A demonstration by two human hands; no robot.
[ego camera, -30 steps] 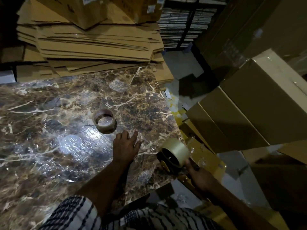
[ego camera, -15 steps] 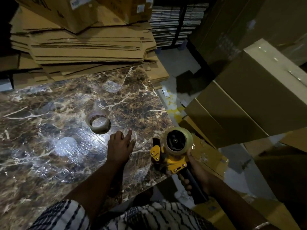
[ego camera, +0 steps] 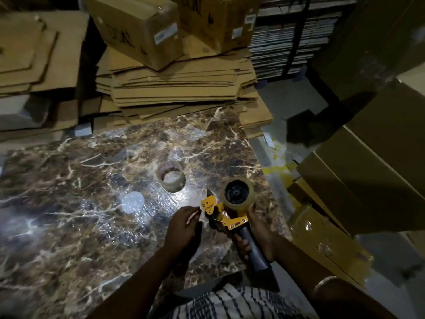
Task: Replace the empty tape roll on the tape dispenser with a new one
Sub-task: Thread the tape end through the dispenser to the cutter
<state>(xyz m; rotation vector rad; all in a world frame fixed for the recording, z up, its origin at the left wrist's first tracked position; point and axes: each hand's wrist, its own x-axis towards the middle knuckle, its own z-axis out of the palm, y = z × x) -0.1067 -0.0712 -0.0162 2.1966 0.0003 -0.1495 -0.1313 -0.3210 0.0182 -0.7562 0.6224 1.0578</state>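
My right hand (ego camera: 257, 236) grips the black handle of the yellow tape dispenser (ego camera: 226, 217) over the right part of the marble table (ego camera: 80, 203). A clear tape roll (ego camera: 239, 196) sits on its black hub. My left hand (ego camera: 184, 226) is just left of the dispenser's front plate, fingers curled close together; whether it pinches tape I cannot tell. An empty brown tape core (ego camera: 171, 176) lies flat on the table beyond both hands.
Flattened cardboard sheets (ego camera: 179, 93) and closed boxes (ego camera: 138, 26) are stacked behind the table. Large cartons (ego camera: 358, 180) stand on the right, past the table's right edge. A taped box (ego camera: 322, 240) sits low beside my right arm.
My right hand brought the dispenser up from beside the table edge to over the table, roll side facing me. My left hand lifted off the table and closed in beside the dispenser's front.
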